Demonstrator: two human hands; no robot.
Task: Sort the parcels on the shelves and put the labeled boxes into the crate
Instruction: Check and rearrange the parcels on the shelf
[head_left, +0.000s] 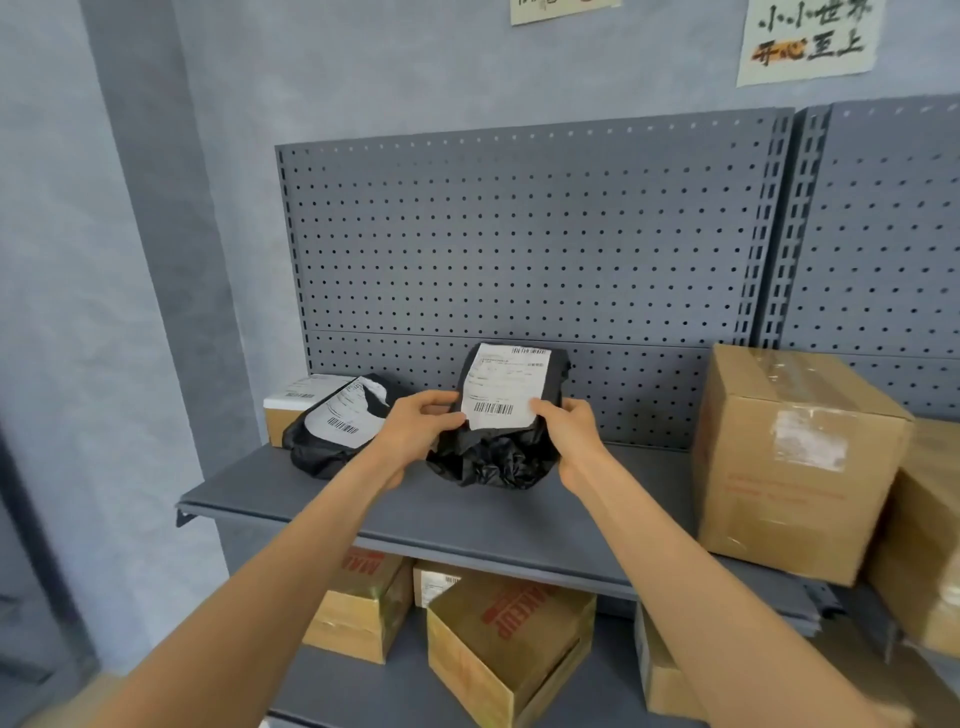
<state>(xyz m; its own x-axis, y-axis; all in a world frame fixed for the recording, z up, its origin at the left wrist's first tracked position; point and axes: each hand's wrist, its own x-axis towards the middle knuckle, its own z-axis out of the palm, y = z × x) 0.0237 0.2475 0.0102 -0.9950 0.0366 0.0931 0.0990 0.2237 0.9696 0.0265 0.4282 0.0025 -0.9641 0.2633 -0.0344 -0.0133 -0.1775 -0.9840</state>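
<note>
While held upright on the grey upper shelf (467, 525) against the pegboard back panel (519, 234): black poly-bag parcel (498, 457) with white shipping label (506, 384), gripped at both sides. Left hand (415, 431) closed on label's lower left edge and bag; right hand (569, 436) closed on label's lower right corner and bag. To left, touching the shelf: second black bagged parcel (327, 436), labelled, leaning on small labelled box (291, 405). To right: large taped cardboard box (795, 462), torn label remnant on front. Lower shelf: three brown cartons with red print (509, 649), small labelled box behind. Paper signs on wall (810, 41) above.
</note>
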